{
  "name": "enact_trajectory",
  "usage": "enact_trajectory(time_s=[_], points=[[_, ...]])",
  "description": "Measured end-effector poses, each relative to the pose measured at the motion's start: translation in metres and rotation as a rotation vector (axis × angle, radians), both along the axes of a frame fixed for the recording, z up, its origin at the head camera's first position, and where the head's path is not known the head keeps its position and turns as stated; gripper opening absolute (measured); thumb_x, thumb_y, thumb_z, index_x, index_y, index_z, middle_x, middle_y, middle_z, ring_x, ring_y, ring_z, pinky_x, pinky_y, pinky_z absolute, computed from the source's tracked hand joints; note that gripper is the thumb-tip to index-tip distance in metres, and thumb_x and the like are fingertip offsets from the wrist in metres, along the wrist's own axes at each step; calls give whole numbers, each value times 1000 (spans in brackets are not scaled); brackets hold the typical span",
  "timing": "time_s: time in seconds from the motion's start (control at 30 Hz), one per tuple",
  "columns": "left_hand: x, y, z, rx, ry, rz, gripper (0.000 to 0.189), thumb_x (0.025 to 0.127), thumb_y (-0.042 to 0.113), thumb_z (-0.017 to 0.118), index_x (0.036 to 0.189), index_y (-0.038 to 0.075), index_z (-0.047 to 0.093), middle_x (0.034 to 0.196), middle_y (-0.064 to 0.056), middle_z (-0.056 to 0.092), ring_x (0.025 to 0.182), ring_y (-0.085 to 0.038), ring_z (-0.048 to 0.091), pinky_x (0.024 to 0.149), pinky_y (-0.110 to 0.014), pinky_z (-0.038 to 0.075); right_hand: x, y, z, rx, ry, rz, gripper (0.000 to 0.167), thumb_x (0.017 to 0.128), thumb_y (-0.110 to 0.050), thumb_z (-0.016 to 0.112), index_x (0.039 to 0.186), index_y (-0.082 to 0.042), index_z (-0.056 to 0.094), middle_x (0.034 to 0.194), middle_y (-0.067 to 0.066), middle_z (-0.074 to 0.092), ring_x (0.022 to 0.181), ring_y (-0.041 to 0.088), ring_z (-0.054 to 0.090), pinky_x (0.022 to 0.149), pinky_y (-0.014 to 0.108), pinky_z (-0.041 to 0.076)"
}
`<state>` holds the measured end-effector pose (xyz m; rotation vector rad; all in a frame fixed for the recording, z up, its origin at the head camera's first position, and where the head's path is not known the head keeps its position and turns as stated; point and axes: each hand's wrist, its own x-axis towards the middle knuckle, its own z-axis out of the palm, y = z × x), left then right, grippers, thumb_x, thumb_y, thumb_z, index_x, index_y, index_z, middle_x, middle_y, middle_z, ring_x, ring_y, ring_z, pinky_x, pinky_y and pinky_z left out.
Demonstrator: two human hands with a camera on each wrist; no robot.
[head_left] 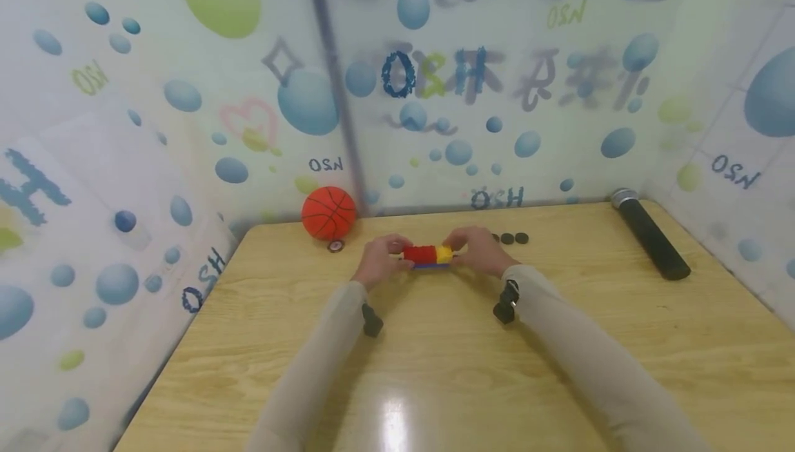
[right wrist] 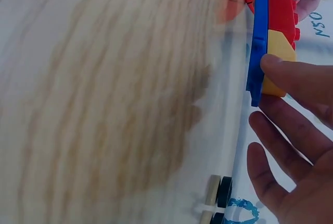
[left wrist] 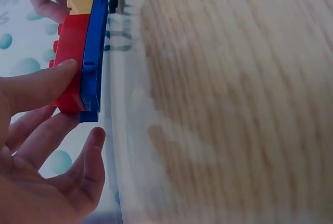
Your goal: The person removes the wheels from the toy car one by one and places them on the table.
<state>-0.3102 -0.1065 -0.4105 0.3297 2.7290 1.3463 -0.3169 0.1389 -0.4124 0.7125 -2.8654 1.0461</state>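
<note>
A toy block assembly is held between both hands over the far part of the table. It has a red studded brick [left wrist: 73, 36] and a sloped yellow brick [right wrist: 280, 40] side by side on a long, thin blue base [left wrist: 95, 41]. My left hand [head_left: 377, 262] pinches the red end between thumb and fingers, its other fingers spread below. At the opposite end, my right hand [head_left: 481, 252] grips the yellow brick, thumb at its seam with the blue base. Several small black discs [head_left: 507, 239] lie just behind the right hand.
A red basketball [head_left: 329, 212] sits at the table's back left, with a small dark-rimmed disc [head_left: 336, 246] in front of it. On the back right lies a black microphone [head_left: 655, 238]. Patterned walls [head_left: 459, 121] enclose the wooden table [head_left: 435, 369] at the back and sides.
</note>
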Motion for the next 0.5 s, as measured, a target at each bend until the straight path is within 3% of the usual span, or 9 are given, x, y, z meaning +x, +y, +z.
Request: enact_trajectory(time_s=[0.2,0.5], points=[[-4,1,-2,-23,-4,-40,35,82,-3,75,116,5,70,124,-16,72,117,-31,68,97,-43,57,-8,1,-6,12,9,19,34,80,-6,81,113,-6,72,115,13,74,109,31,69,100,49,54],[-8,2,-3,-57,-32,-51,36,85,-2,73,119,6,69,126,-14,71,120,-32,66,101,-44,56,-12,3,-9,16,-6,11,33,79,-4,81,111,-6,72,113,13,75,107,30,69,99,49,54]])
